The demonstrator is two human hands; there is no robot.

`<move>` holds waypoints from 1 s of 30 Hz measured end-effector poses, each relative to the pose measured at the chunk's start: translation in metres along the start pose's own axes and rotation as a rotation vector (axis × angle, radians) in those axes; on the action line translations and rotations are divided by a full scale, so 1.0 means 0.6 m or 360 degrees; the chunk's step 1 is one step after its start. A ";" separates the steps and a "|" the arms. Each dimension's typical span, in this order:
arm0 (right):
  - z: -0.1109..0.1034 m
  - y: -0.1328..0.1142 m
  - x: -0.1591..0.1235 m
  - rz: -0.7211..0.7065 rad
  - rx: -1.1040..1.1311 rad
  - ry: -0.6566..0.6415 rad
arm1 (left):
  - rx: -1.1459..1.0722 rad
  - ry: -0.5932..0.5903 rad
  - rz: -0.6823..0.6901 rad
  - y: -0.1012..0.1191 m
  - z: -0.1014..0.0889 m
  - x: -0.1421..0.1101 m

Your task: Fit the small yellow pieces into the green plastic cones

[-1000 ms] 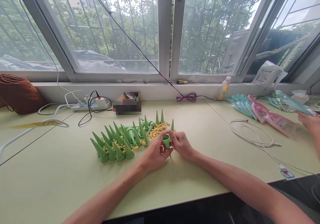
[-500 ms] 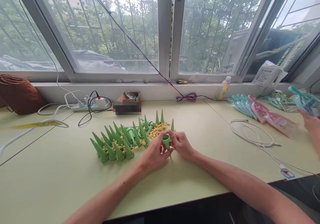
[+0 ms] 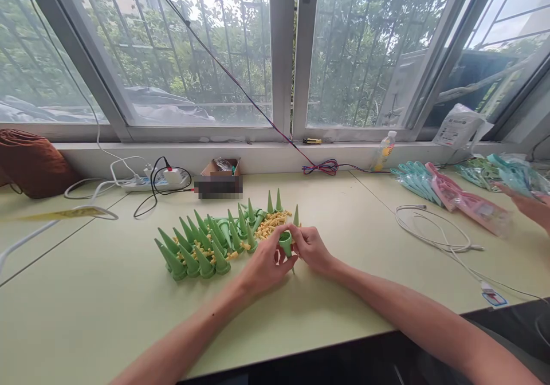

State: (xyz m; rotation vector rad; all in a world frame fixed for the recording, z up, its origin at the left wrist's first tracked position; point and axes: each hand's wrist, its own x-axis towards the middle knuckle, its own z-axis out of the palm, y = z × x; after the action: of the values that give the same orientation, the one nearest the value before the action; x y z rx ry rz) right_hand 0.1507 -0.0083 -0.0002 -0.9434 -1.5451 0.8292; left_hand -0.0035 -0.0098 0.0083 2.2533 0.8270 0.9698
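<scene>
A green plastic watering spike [image 3: 286, 246], its hollow wide end turned up toward me, is held between both hands. My left hand [image 3: 267, 260] is closed around its left side and underneath. At the rim's right side, my right hand [image 3: 313, 250] pinches with its fingertips; any small part between them is hidden. To the left stand several rows of green spikes [image 3: 206, 264], points up, with small yellow pieces among them. A pile of yellow plastic pieces [image 3: 270, 224] lies just beyond my left hand. Another upright spike [image 3: 296, 215] shows behind my right hand.
At far right another person's hand [image 3: 530, 207] touches a bagged teal bundle [image 3: 513, 176]. Pink bagged items [image 3: 468, 201], a coiled white cable [image 3: 433, 230] and a bottle [image 3: 385, 151] lie or stand right. A small cardboard box [image 3: 221, 170] and power strip [image 3: 146, 183] sit at the back.
My hands and the spike stay almost still. At far right, the other person's hand and the teal bundle have shifted slightly left, the bundle lower onto the table.
</scene>
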 end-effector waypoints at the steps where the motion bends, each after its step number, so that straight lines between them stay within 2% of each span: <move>1: 0.000 0.000 0.000 0.0009 0.0002 -0.0003 | -0.0004 -0.0005 -0.0005 0.000 0.000 0.000; 7: -0.001 -0.006 0.000 0.0072 -0.0030 -0.0020 | -0.0009 0.0001 -0.0035 0.004 -0.001 0.000; 30: 0.000 0.001 0.002 0.0058 -0.0007 -0.0035 | -0.0017 -0.0036 -0.0036 0.004 -0.002 0.001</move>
State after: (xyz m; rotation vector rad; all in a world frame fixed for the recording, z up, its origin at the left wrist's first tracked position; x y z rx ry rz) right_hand 0.1506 -0.0070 -0.0004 -0.9708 -1.5531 0.8651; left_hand -0.0034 -0.0107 0.0107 2.2371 0.8335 0.9347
